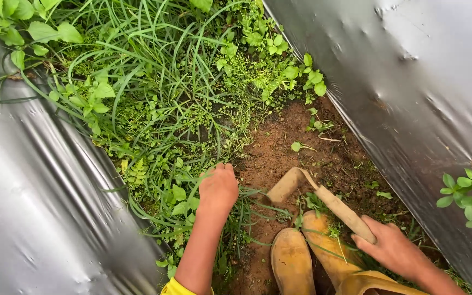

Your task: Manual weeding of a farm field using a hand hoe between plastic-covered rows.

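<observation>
Soft, even daylight fills the view, bright but without hard sun; it seems to come from above, perhaps through overcast sky. The silver plastic sheeting (427, 98) on both sides throws back broad, milky glare in streaks and shows dimples and wrinkles by their small highlights. Shadows are faint: only a dim patch under the grass (154, 60) and beside the yellow boots (293, 262). The bare soil (279, 147) reads clear and sharp at the centre. Towards the corners the lens bends the sheeting outward, and the leaves at the top left edge look slightly soft.
</observation>
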